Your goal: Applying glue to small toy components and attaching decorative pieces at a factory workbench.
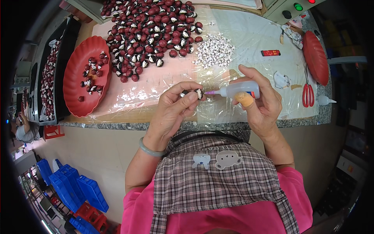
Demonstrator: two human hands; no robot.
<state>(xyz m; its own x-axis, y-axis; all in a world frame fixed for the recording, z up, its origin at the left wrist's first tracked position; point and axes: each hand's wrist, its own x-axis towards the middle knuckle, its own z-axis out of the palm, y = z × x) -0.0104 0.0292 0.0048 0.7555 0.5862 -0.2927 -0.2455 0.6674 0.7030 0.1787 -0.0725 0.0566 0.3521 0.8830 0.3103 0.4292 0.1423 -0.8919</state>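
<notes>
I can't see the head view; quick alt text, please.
A person's left hand pinches a small black-and-white piece; the right hand holds a squeeze bottle, tip pointed at it. Beyond lie a pile of dark-red balls and a heap of small white parts; left, a red tray.

A counter (148,125) edged in speckled stone is set across the upper half of the view, its top largely covered with clear sheeting (249,31). At the far side, toward the right, a pale box (279,11) is fitted with a green lamp (298,7) and a red lamp (311,1), both lit. A pale floor (109,156) is seen below. At the lower left, blue crates (93,193) are stood beside red stools (87,212). Near the corner, a bright strip light (46,226) is seen; the right edge is left in shadow.
</notes>
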